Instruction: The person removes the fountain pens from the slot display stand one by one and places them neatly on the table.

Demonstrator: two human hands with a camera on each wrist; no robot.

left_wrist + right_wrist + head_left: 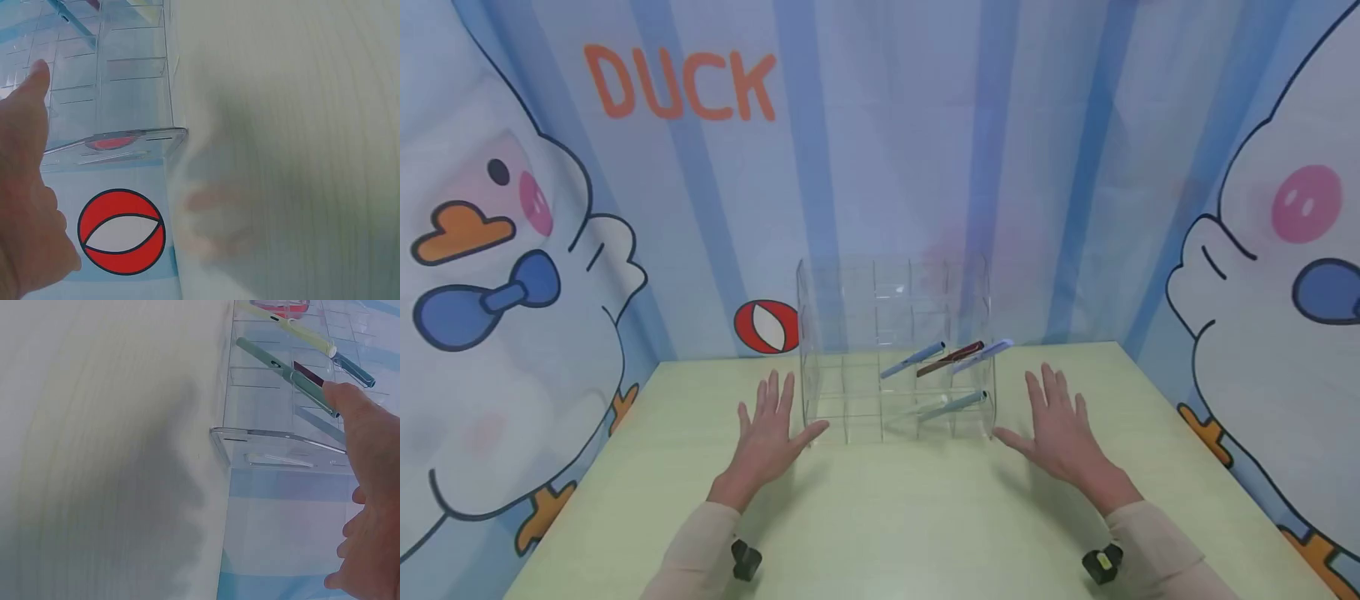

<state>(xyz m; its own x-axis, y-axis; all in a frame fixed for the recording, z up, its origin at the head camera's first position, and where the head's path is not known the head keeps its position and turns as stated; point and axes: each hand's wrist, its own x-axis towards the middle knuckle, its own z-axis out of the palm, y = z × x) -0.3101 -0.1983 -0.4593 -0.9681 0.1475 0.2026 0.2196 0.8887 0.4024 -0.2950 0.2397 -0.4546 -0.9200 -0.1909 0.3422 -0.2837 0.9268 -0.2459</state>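
Observation:
A clear stepped pen rack (824,416) stands upright at the back of the table. A blue pen (913,360), a dark red pen (950,359) and a lavender pen (982,356) lie slanted across its middle tier. Lower down on the right sits a green pen (953,406), with a pale yellow pen (306,336) beside it in the right wrist view. My left hand (767,442), fingers spread, is by the rack's left side, its thumb overlapping the front corner. Opposite, my right hand (1063,437) spreads its fingers, thumb tip close to the right front corner. Both hands hold nothing.
The pale wood-grain table (880,525) extends in front of the rack. Behind it hangs a striped blue cloth (887,167) printed with ducks and a red-and-white ball, which also covers both sides. Each sleeve bears a small black device (746,561) near the wrist.

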